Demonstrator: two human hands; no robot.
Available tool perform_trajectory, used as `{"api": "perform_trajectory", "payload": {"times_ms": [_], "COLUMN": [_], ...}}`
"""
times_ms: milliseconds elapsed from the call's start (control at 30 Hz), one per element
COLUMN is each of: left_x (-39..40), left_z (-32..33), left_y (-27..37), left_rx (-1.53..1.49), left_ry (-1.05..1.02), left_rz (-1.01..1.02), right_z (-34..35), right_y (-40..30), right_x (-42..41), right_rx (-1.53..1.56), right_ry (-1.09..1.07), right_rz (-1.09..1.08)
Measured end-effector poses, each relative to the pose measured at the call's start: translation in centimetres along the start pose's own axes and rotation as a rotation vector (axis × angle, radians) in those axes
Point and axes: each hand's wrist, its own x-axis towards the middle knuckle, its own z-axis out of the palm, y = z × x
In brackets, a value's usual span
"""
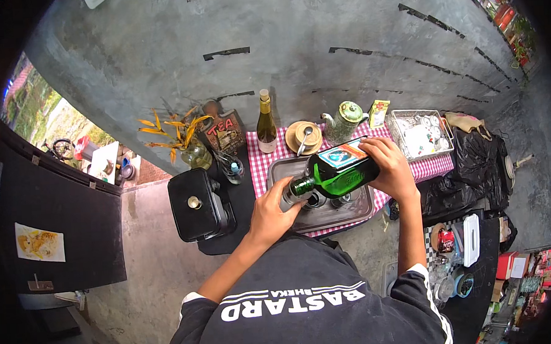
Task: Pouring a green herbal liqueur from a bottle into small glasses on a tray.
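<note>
My right hand (388,164) grips the base end of a green glass bottle (344,166), which lies tilted nearly sideways with its neck to the left. Closed around a small drinking glass (289,200), my left hand (270,213) holds it at the bottle's mouth. Whether liquid is flowing cannot be told. Below the bottle, more glasses (314,200) stand on a brown tray (301,225), partly hidden by the bottle and my left hand. The tray rests on a red-and-white checked cloth (261,147).
Behind the tray stand a corked wine bottle (266,126), a cup on a saucer with a spoon (307,136) and a green teapot (347,122). A wire basket (420,152) of cups is at right. At left are a black appliance (193,187) and a vase (196,157).
</note>
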Motion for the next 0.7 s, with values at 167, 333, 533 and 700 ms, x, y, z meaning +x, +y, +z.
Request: {"api": "perform_trajectory", "payload": {"times_ms": [167, 333, 533, 700], "left_x": [-0.04, -0.10, -0.07, -0.24], "left_z": [0.11, 0.32, 0.34, 0.52], "left_y": [-0.01, 0.10, 0.70, 0.56], "left_rx": [-0.044, -0.127, -0.175, -0.229], "left_ry": [-0.029, -0.022, -0.025, -0.025], "left_rz": [-0.041, -0.039, -0.052, -0.074], "right_z": [0.13, 0.23, 0.21, 0.23], "right_y": [0.24, 0.28, 0.30, 0.31], "right_x": [-0.18, -0.28, -0.23, -0.05], "right_rx": [-0.006, 0.008, 0.015, 0.019], "right_ry": [0.001, -0.001, -0.006, -0.013], "right_rz": [0.004, 0.008, 0.022, 0.017]}}
